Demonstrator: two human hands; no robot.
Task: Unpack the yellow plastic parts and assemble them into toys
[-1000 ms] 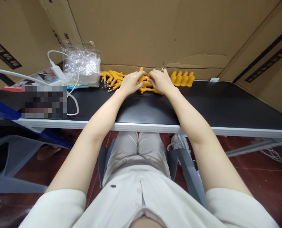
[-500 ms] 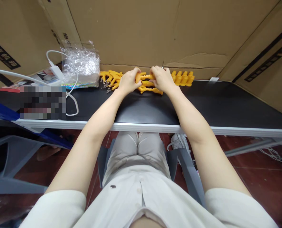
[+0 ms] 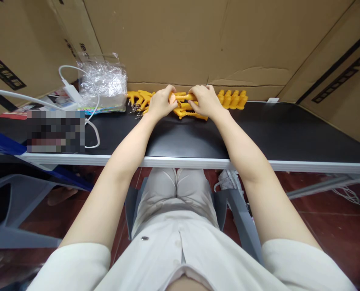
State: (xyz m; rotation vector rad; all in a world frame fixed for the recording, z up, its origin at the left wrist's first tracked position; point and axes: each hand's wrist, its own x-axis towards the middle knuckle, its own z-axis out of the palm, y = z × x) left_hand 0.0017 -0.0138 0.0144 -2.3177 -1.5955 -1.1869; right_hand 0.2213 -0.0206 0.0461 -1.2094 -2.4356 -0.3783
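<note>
Between my two hands is a yellow rod-shaped plastic part [image 3: 184, 97], held level over the back of the table. My left hand [image 3: 162, 102] is closed at its left end, where the fingers hide most of the grip. On the right end, my right hand [image 3: 208, 102] pinches with thumb and fingers. More yellow rod-like parts [image 3: 193, 116] lie just beneath and in front of the hands. Left of my left hand is a heap of branching yellow parts [image 3: 140, 98], with small shiny metal springs or screws [image 3: 135, 109] beside it. Several yellow bottle-shaped parts [image 3: 235, 100] stand in rows to the right.
A clear plastic-wrapped package [image 3: 105, 83] and a white charger with cable [image 3: 72, 92] occupy the back left. Cardboard panels [image 3: 174, 40] wall the black table [image 3: 289, 129] at the back and sides. A pale metal edge [image 3: 186, 162] runs along its front.
My left hand has shifted slightly left and turned at the end of the yellow part. My right hand's fingers have moved a little; the other things have stayed put.
</note>
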